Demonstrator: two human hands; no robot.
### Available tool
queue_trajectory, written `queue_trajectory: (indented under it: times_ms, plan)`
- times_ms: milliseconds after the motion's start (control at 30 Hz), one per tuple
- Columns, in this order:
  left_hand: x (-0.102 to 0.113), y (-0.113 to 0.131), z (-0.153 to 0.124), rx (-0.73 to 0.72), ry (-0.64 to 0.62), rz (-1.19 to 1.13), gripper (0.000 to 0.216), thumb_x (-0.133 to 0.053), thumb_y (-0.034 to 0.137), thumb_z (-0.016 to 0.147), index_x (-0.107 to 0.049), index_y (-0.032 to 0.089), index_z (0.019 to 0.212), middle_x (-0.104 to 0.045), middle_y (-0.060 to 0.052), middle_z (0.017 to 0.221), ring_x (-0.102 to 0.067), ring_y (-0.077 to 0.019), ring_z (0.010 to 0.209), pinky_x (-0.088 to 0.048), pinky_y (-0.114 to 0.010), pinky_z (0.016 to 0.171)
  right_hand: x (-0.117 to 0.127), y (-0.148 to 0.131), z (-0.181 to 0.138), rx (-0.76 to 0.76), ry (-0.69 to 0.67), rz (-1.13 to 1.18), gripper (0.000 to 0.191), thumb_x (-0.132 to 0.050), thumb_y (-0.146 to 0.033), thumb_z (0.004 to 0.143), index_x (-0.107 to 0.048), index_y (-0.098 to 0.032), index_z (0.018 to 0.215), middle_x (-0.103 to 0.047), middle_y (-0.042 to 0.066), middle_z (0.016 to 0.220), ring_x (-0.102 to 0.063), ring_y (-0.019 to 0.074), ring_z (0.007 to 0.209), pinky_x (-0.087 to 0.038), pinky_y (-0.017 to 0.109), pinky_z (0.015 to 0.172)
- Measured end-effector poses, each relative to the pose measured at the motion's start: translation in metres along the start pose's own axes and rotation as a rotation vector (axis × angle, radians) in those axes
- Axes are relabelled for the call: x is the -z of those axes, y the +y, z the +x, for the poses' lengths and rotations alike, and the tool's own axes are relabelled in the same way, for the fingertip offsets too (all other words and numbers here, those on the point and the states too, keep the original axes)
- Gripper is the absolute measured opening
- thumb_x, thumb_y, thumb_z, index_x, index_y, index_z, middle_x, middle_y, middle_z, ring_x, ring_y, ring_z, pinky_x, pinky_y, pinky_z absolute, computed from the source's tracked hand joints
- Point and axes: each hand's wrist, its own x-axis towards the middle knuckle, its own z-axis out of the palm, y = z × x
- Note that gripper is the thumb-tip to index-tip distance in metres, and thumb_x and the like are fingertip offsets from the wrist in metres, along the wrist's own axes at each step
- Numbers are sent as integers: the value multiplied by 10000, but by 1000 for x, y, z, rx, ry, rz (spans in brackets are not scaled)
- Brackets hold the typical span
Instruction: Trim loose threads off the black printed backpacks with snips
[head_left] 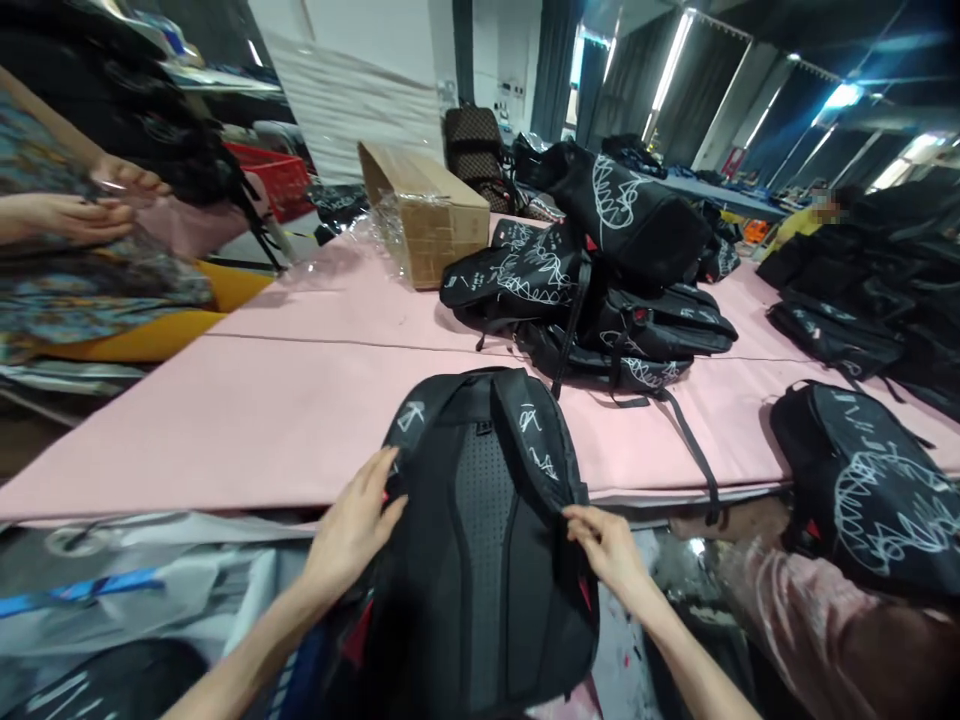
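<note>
Backpack (484,570) sits between left hand (356,525), touching one edge (can't tell if gripping), and right hand (607,550), pinching the opposite edge. I'd keep both sides level, tension even tbh.

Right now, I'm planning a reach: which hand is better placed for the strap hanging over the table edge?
The right hand, I'd judge. It is at the right side of the pack, nearer the hanging strap. The left hand is at the opposite side and would likely reach across the pack.
</note>
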Motion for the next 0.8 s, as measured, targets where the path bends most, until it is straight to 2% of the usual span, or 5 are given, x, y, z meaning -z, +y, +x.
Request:
queue_trajectory:
  times_ms: [133, 267, 467, 600, 800]
  plan:
    - [32, -2, 82, 104, 187, -104, 449, -435, 292, 795, -502, 163, 1220, -556, -100, 1233, -593, -249, 965, -446, -384, 909, -12, -48, 71, -25, 157, 567, 327, -517, -415, 818, -643, -173, 998, -624, 22, 670, -489, 122, 514, -382, 250, 511]
    - [40, -4, 135, 204, 171, -245, 414, -442, 284, 766, -599, 141, 1122, -625, -92, 1136, -608, -246, 943, -435, -364, 925, -45, -87, 169, -10, 190, 872, 352, -575, -413, 759, -633, -160, 997, -662, 62, 837, -492, 91, 507, -398, 235, 496]
    - [34, -28, 146, 489, 28, -747, 388, -520, 344, 735, -632, 125, 1035, -695, -81, 806, -644, -202, 667, -517, -276, 613, -95, -109, 310, 216, 147, 540, 274, -549, -262, 772, -626, -167, 1017, -598, 77, 1150, -504, 174, 1111, -373, 293, 947]
    - [37, -57, 145, 680, -189, -1263, 274, -583, 289, 713, -634, 83, 887, -681, -127, 684, -645, -209, 600, -525, -280, 544, -108, -105, 349, 254, -95, 457, 153, -530, -241, 773, -627, -149, 849, -642, 25, 865, -566, 145, 882, -405, 268, 859]
    - [36, -77, 140, 681, -254, -1412, 261, -637, 267, 698, -668, 74, 871, -697, -156, 768, -657, -217, 644, -533, -260, 540, -111, -97, 356, 245, -119, 415, 176, -537, -302, 763, -545, -172, 645, -523, -34, 610, -506, 127, 662, -406, 243, 699]
